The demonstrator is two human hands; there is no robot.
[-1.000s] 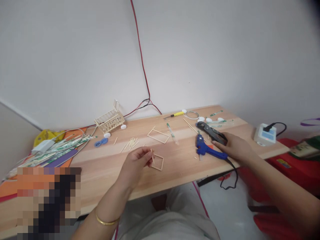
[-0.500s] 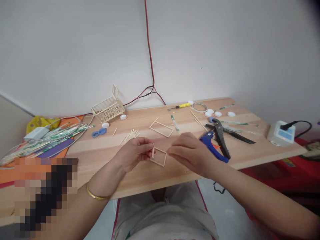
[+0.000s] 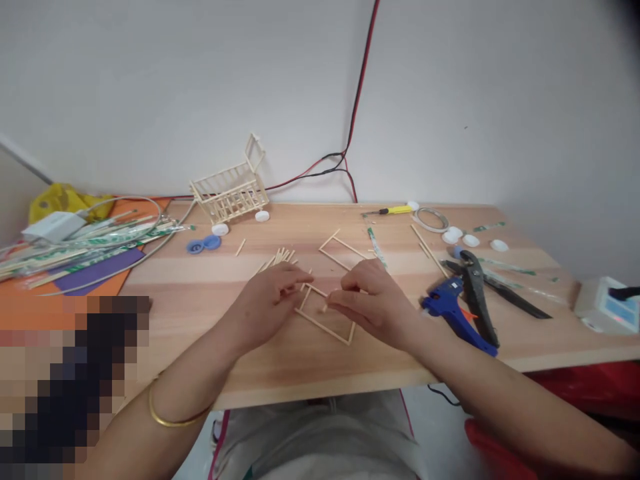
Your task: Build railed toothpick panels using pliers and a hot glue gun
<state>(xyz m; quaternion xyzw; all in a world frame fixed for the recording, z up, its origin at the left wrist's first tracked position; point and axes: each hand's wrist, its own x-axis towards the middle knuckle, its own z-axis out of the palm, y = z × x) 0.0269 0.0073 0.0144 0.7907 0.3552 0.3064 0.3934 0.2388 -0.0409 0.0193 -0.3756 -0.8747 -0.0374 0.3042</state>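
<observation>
Fitting work on the stick frame (image 3: 325,325), flat on the worktop (image 3: 300,373) between both hands. Left hand (image 3: 273,297) pinched on its far corner, right hand (image 3: 373,303) pinched narrow on its far side. Probably calls for light, steady pressure on thin joints; glue gun (image 3: 453,313) near on the right.

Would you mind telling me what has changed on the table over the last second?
The right hand left the blue glue gun and moved left to pinch the stick frame. The left hand stayed on that frame, and the stick cart stayed put.
</observation>
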